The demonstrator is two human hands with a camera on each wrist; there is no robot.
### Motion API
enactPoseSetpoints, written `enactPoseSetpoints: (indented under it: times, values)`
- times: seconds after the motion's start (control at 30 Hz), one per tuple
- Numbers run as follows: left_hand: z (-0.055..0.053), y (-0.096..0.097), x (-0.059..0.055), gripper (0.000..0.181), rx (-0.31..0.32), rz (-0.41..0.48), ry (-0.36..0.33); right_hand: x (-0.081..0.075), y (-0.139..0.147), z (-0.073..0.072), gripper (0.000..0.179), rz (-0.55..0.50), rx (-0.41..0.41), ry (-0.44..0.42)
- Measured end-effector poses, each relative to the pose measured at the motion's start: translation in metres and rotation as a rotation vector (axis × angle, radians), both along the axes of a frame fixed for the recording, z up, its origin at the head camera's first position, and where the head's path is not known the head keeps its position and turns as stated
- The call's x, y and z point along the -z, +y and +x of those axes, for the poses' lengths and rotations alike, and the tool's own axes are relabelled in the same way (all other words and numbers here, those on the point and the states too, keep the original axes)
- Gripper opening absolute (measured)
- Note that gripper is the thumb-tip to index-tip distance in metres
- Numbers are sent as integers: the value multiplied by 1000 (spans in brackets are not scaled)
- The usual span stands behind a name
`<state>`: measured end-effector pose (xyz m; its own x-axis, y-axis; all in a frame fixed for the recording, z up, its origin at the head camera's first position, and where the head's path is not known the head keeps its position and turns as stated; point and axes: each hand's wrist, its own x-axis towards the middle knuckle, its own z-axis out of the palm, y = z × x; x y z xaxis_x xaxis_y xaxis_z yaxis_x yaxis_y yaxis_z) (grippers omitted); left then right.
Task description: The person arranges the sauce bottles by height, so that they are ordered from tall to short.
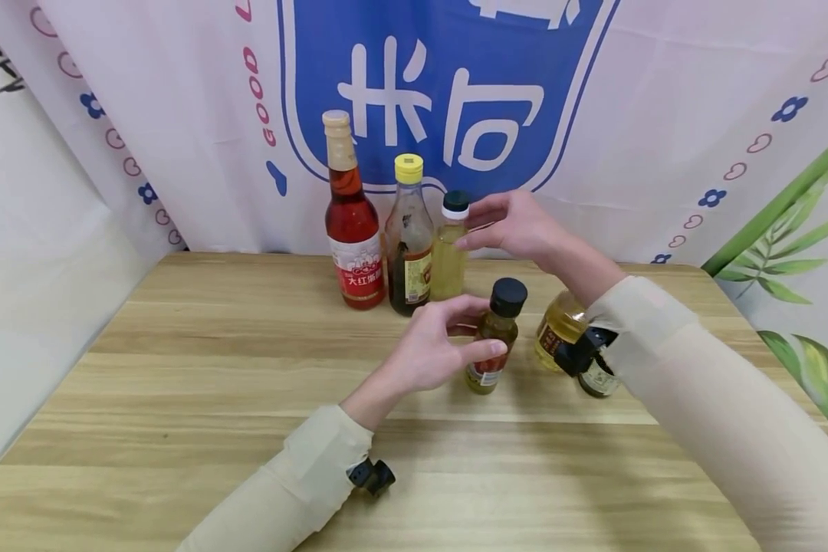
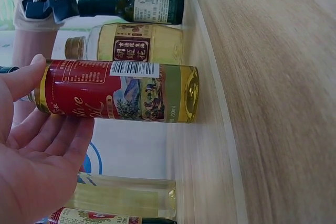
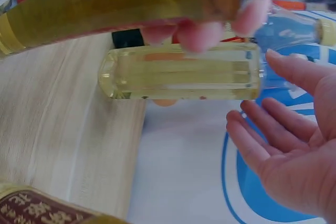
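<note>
In the head view my left hand grips a small olive oil bottle with a black cap and a red label, thumb on one side and fingers on the other. The bottle stands upright over the table. My right hand is at the upper part of a clear bottle of pale yellow liquid with a dark green cap. Its fingers are extended and spread from the thumb, which is right at the bottle's shoulder in the right wrist view. To that bottle's left stands a yellow-capped bottle of dark sauce.
A tall bottle of red liquid ends the back row on the left. Under my right forearm stand a golden oil bottle and a dark green bottle. A printed curtain hangs behind the wooden table.
</note>
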<state>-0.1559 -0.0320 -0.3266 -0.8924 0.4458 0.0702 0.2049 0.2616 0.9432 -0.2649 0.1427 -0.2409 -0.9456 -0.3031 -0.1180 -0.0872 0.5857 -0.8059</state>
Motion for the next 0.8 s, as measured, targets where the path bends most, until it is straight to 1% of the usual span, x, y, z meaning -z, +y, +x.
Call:
enactPoseSetpoints:
  times: [0.1,0.2,0.3,0.5,0.6,0.67,0.8]
  values:
    - [0,1,0,52,-3,5,3,-7,7,9,60,-19,0,26]
    - [0,1,1,52,-2,12,12,-14,16,20,58,-21,18,63]
    - [0,1,1,51,-4,10,14,-20,27,31,59,-19,46,108]
    - [0,2,1,52,-15,8,-6,-28,55,58,65,-8,115,148]
    - [0,2,1,53,-19,9,-19,-27,74,72,68,17,165,181]
    - [0,2,0,52,-20,11,-22,-23,88,83,67,28,204,216]
    - [1,2,0,52,-20,9,-13,-8,115,102,64,-12,276,258]
